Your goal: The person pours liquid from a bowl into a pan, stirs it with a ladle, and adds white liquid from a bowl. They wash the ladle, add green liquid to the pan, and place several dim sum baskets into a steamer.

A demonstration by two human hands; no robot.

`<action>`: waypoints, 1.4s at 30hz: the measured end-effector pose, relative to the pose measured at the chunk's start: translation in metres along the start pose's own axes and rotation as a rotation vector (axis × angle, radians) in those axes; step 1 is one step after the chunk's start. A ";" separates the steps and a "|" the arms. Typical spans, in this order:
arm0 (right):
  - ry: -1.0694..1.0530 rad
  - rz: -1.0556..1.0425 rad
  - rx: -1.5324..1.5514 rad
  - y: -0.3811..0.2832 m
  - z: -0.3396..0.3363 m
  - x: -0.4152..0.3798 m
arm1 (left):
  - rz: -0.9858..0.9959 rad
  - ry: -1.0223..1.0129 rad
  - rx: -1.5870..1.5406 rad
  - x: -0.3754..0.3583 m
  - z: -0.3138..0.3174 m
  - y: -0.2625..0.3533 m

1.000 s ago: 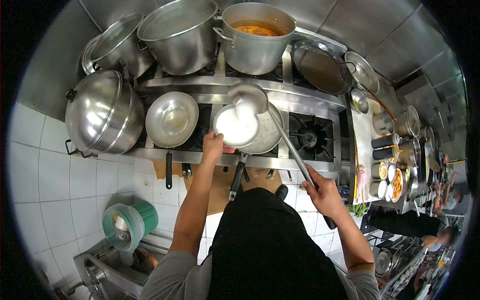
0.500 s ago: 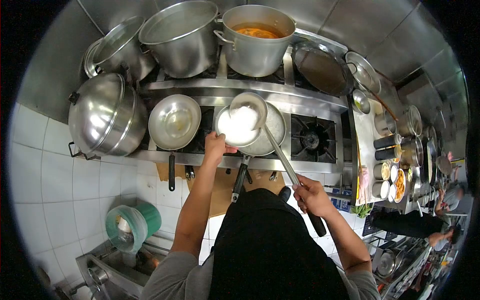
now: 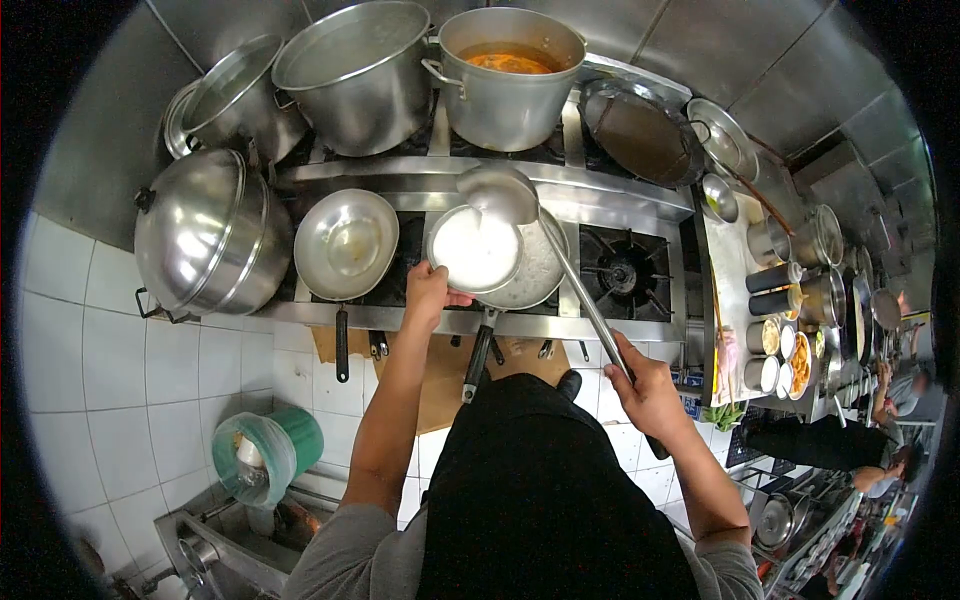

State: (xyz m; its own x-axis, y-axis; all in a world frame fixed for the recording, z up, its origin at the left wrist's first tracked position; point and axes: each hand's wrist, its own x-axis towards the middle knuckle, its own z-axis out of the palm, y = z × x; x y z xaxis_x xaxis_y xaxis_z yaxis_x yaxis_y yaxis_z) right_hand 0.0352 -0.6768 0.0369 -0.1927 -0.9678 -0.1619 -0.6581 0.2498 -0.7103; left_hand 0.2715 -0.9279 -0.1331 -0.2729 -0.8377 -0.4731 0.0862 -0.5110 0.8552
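Observation:
My left hand [image 3: 430,293] grips the near left rim of a bowl [image 3: 522,240] with white liquid in it, held over a frying pan [image 3: 552,275] on the stove. Closed around the long handle of a ladle [image 3: 510,195] is my right hand [image 3: 645,392]. The ladle's head is tipped at the far side of the bowl, and white liquid runs from its lip into the bowl. A pale, wet-looking layer covers the visible part of the pan. The pan's black handle points towards me.
Left on the stove are another frying pan [image 3: 345,240] and a domed steamer [image 3: 195,230]. Large pots, one a pot with orange liquid [image 3: 510,110], line the back burners. A counter [image 3: 735,290] with ingredient containers stands right. A person [image 3: 870,440] is at far right.
The ladle's head has moved away from me and tipped over, uncovering more of the white liquid in the bowl. My right hand has shifted slightly right. My left hand stays nearly in place.

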 end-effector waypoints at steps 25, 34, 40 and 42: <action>0.153 -0.104 -0.075 0.028 0.003 0.001 | 0.062 -0.014 -0.001 0.003 -0.008 0.002; 0.157 0.010 -0.152 0.127 0.066 0.046 | 0.068 0.049 0.066 0.002 -0.014 0.015; -0.120 0.353 0.287 0.101 0.088 0.036 | 0.107 0.058 0.099 0.006 -0.019 0.020; -0.253 0.706 1.037 0.115 0.095 0.037 | 0.104 0.061 0.091 0.008 -0.020 0.023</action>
State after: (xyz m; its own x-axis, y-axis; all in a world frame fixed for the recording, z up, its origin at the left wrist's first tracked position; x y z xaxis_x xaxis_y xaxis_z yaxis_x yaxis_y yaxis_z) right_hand 0.0218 -0.6871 -0.1159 -0.0481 -0.6431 -0.7643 0.4251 0.6792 -0.5983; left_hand 0.2900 -0.9498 -0.1217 -0.2083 -0.8968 -0.3904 0.0227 -0.4034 0.9147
